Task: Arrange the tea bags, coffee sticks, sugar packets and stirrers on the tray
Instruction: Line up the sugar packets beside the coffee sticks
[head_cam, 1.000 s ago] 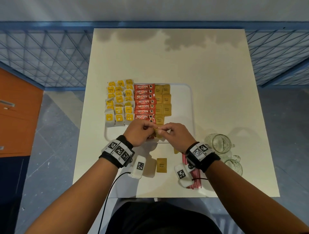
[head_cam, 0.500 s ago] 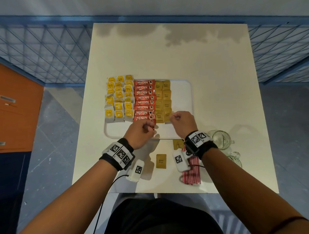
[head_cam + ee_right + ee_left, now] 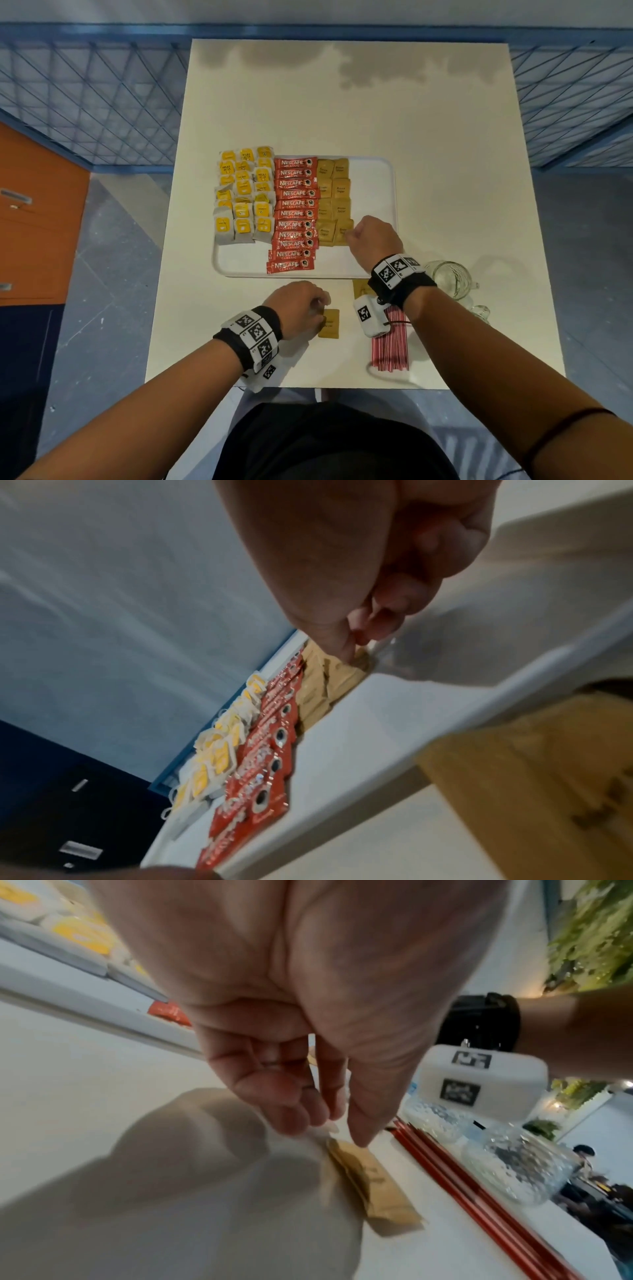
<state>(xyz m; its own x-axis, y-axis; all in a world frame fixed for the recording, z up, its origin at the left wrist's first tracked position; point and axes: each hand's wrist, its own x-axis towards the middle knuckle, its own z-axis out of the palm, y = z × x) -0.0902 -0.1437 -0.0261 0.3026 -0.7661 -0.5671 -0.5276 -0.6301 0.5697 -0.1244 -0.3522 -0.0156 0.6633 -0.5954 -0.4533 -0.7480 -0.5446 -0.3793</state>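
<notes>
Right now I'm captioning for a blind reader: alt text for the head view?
Right hand sets a sugar packet on a white tray; left hand reaches a loose packet on the table.

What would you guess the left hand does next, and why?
Probably pinch and lift the loose sugar packet on the table: the left hand is at its edge, fingertips just reaching it, and the sugar column on the tray has room.

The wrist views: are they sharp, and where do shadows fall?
Left wrist view: the left hand is fairly sharp, casting a broad shadow on the table; the edges are smeared. Right wrist view: the coffee sticks and the right hand are blurred.
</notes>
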